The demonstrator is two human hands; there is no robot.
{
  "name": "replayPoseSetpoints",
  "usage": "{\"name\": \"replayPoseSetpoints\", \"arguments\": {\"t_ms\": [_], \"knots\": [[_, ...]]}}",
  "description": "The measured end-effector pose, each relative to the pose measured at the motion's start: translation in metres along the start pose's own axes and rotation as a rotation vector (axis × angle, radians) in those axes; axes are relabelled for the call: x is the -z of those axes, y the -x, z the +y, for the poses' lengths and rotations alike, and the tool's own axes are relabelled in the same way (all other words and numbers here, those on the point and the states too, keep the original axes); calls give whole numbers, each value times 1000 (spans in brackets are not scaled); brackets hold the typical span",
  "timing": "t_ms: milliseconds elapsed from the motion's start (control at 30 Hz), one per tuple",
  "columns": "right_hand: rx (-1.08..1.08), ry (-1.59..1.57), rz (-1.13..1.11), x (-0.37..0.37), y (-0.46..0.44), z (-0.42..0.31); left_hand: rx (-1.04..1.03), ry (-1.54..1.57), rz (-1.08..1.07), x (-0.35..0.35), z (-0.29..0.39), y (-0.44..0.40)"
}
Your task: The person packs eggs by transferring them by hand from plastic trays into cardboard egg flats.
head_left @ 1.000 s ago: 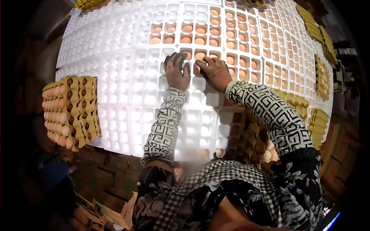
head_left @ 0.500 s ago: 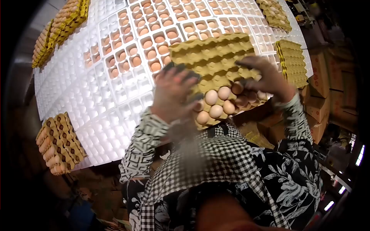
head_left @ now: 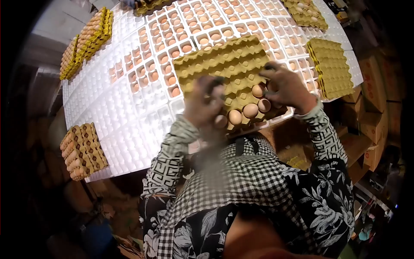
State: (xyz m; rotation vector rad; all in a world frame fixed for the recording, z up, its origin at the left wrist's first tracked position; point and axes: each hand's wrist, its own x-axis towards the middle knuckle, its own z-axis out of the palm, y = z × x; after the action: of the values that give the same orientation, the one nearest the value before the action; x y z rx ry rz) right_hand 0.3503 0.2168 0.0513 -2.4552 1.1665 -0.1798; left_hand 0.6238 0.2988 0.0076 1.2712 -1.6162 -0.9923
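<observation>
A yellow pulp egg tray (head_left: 228, 60) lies tilted before me, over the near edge of the white moulded trays. Several brown eggs (head_left: 250, 110) sit along its near side. My left hand (head_left: 203, 101), blurred and dark at the fingertips, is closed around an egg (head_left: 218, 90) above the tray's left part. Over the right side, my right hand (head_left: 286, 86) has its fingers curled against another egg (head_left: 258, 90); its palm side is hidden. One more egg (head_left: 221, 121) shows just below my left hand.
White moulded trays (head_left: 129, 112) cover the table, those at the middle and far side holding many eggs. Stacked egg trays stand at the left (head_left: 84, 151), far left (head_left: 90, 39) and right (head_left: 332, 69). Cardboard boxes (head_left: 373, 108) are at the right. Another person's hand (head_left: 128, 3) shows at the top.
Fewer eggs lie along the pulp tray's near side. The tray appears shifted slightly left, and my left hand has moved lower and now holds an egg. The view has shifted.
</observation>
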Motion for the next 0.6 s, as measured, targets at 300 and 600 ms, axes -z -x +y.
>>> {"name": "replayPoseSetpoints", "arguments": {"t_ms": [300,600], "knots": [[-83,-1090,-76,-7,2,33,362,-1100,-765,19,26,-7],[390,405,-94,-75,20,-87,416,429,-99,72,30,45]]}}
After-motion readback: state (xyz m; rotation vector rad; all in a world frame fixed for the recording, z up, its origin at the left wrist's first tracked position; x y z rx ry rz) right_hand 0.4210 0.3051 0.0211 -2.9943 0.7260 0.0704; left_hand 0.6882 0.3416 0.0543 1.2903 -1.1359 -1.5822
